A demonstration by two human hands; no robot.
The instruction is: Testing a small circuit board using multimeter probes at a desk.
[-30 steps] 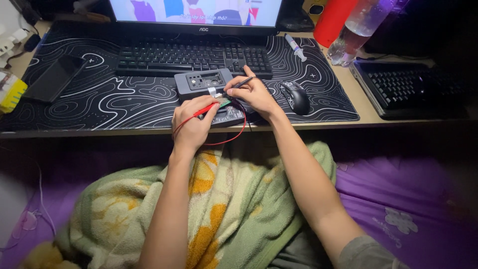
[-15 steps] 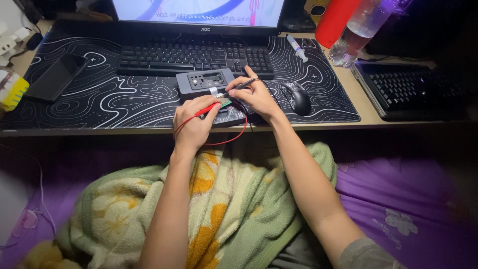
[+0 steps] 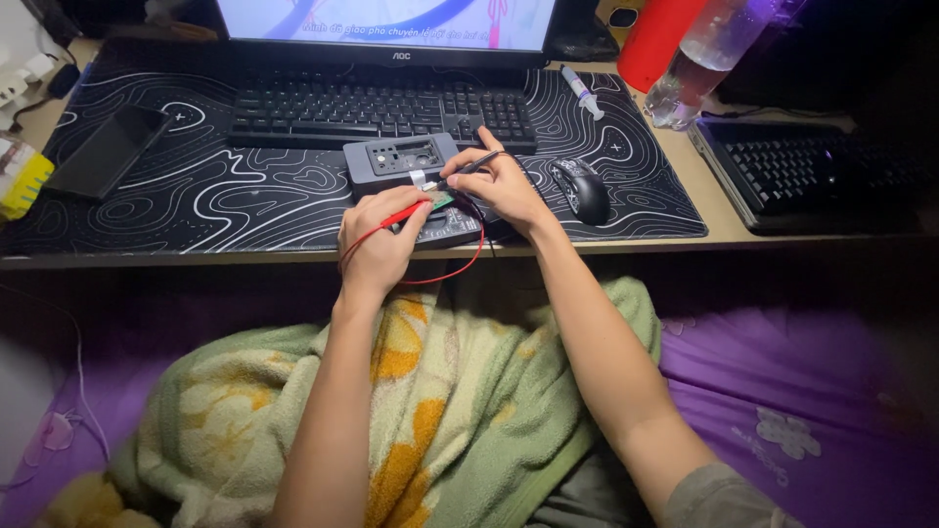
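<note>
Lit monitor [image 3: 386, 22] behind kbd; dark phone [image 3: 106, 152] left.

Bare mat [image 3: 245, 200] lies open leftward; mouse [image 3: 582, 189] and keyboard [image 3: 381, 110] hem the right hand [image 3: 499, 186].

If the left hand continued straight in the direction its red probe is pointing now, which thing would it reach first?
The left hand aims its red probe up and right. Going on, it would probably first meet the small green board, then the grey box behind it. Depth is unclear; the tip may already touch the board.
</note>
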